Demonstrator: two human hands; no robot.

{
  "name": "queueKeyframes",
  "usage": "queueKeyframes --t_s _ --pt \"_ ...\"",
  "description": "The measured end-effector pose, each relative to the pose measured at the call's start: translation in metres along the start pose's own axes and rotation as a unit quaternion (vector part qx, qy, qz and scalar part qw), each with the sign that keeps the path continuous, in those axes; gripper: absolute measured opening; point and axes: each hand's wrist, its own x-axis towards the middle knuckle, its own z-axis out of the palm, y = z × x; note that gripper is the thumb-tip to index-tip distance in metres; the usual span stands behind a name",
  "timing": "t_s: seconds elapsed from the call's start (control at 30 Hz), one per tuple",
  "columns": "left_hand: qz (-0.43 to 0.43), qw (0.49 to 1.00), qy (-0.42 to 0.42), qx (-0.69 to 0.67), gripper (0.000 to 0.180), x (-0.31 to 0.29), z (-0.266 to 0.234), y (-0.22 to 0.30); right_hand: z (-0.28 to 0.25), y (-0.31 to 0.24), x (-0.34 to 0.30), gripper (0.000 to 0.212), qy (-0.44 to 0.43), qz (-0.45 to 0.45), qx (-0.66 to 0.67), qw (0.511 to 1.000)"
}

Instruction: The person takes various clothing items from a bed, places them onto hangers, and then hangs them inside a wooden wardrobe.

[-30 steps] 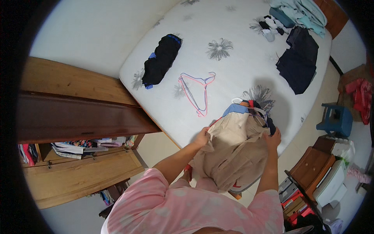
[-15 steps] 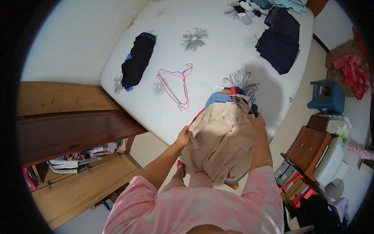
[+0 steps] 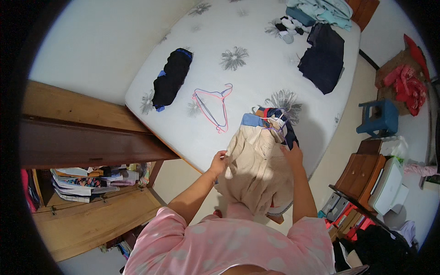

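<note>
A beige shirt [image 3: 256, 169] on a hanger lies over a pile of other hung clothes [image 3: 275, 117] at the near edge of the bed, its lower part drooping over the side. My left hand [image 3: 220, 163] pinches the shirt's left edge, near a sleeve. On its right side, near the dark blue cloth, my right hand [image 3: 292, 153] has its fingers closed on the shirt. Pink and blue hangers [image 3: 215, 105] lie together on the mattress, left of the pile.
The mattress [image 3: 256, 27] bears folded black clothes [image 3: 172, 80], dark trousers [image 3: 323, 59], socks [image 3: 288, 27] and a light green blanket [image 3: 327, 11]. An open wooden cabinet [image 3: 91, 220] stands left. To the right are a blue stool [image 3: 378, 117] and a wooden drawer box [image 3: 360, 174].
My view has shifted, so the bed's things sit lower in it. Both hands have stayed on the beige shirt, and the cloth at its collar and sides lies a little differently.
</note>
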Motion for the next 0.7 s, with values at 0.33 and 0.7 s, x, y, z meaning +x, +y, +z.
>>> queueKeyframes --t_s 0.33,0.7 --pt "0.042 0.992 -0.111 -0.037 0.06 -0.14 -0.014 0.045 -0.02 -0.101 -0.15 0.08 -0.006 -0.171 -0.023 0.985" --pt "0.233 0.965 -0.032 -0.113 0.082 -0.308 -0.141 -0.032 0.016 -0.214 -0.367 0.075 -0.056 -0.358 0.049 0.931"
